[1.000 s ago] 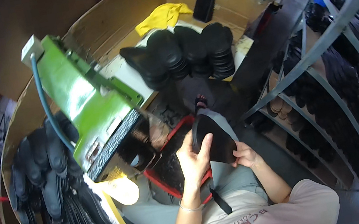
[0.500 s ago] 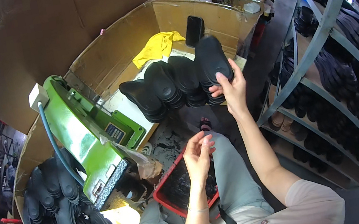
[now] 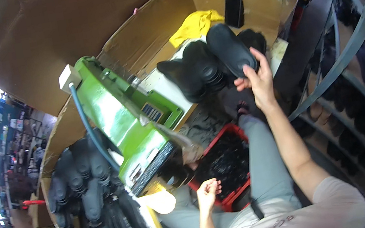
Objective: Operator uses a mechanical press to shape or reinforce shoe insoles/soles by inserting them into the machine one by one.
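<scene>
- The right hand (image 3: 257,82) grips a black shoe sole (image 3: 232,55) at its near end, thumb on one side and fingers wrapped round the edge; the sole sits right of centre in the upper part of the frame, at the stack of black soles (image 3: 196,70).
- The held sole looks like moulded rubber or foam: probably light, a little flexible along its length, matte and not slippery. Nothing about it seems fragile. Taking it by the heel end or across its narrow waist, as the hand does here, should keep it from flopping.
- The right arm is stretched out from the lower right of the frame, forearm bare, wrist tipped slightly back, so that the sole points away from the person toward the cardboard wall (image 3: 166,24).
- The left hand (image 3: 208,192) hangs low in the middle of the frame with its fingers loosely curled; it appears to hold nothing, though something small in the palm cannot be ruled out. It hovers over the edge of a red crate (image 3: 235,130) of dark pieces beside the grey-trousered knee.
- Left of the crate stands a green machine (image 3: 118,120) with a hose running to a pale box at its top.
- A second heap of dark soles (image 3: 93,203) lies at the lower left.
- A yellow cloth (image 3: 193,25) and a black rectangular item (image 3: 233,10) lie beyond the stack, near the top of the frame.
</scene>
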`<state>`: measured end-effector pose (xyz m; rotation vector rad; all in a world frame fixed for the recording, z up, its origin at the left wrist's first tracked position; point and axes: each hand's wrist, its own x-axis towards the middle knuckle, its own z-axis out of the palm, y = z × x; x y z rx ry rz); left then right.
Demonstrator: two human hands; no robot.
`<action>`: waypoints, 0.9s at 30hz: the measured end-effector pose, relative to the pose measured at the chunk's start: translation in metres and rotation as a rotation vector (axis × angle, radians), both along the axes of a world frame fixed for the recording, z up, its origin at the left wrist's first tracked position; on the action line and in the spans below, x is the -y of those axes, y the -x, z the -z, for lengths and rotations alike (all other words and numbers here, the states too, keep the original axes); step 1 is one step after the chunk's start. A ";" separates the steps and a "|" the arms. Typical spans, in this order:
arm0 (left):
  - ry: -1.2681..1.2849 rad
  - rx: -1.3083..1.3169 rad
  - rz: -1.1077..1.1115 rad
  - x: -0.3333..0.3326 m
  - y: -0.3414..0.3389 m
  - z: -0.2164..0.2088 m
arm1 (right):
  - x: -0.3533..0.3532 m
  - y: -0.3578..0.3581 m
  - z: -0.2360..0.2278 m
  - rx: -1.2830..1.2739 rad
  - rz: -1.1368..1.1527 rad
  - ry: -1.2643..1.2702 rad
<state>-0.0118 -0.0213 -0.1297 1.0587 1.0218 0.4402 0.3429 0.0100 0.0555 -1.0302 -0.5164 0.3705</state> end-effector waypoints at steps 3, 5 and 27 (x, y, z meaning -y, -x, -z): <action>-0.010 -0.056 -0.064 -0.001 0.040 0.006 | -0.034 0.010 -0.007 0.065 -0.041 0.046; 0.004 -0.076 -0.129 -0.001 0.054 0.003 | -0.062 0.017 -0.010 0.059 0.025 0.166; -0.954 -1.017 -0.670 -0.249 0.020 -0.076 | 0.048 0.108 0.119 0.159 -0.372 0.724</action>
